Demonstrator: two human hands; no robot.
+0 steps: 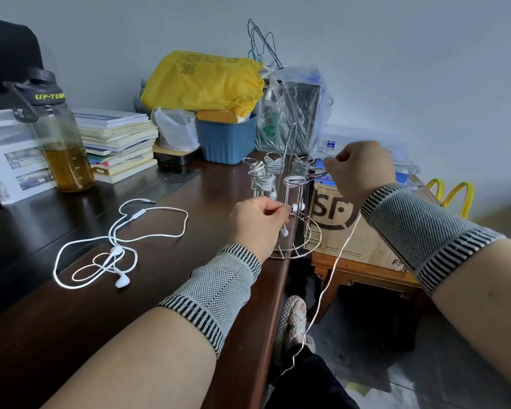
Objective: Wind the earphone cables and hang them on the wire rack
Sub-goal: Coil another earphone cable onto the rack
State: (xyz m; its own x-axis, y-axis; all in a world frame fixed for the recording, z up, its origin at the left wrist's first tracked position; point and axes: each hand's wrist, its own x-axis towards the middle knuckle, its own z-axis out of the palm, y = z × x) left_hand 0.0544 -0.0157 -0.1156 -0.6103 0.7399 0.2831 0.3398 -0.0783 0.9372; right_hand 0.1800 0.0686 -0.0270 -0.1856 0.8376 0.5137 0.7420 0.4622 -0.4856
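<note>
At the desk's right edge, the left hand (258,224) pinches the earbud end of an earphone cable (341,249) beside the wire rack (291,208), while the right hand (363,169) has its fingers curled round the cable above a rack loop; the slack trails off the desk toward the floor. That dangling length could snag, or tugging could tip the rack off the edge. A second earphone (115,249) lies loose mid-desk. The bottle (56,134) reads "UP-TE…", the box (351,228) "SF"

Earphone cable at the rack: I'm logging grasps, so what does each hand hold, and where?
The left hand pinches the cable near its earbuds. The right hand pinches it higher, beside the rack; the rest hangs free.
</note>
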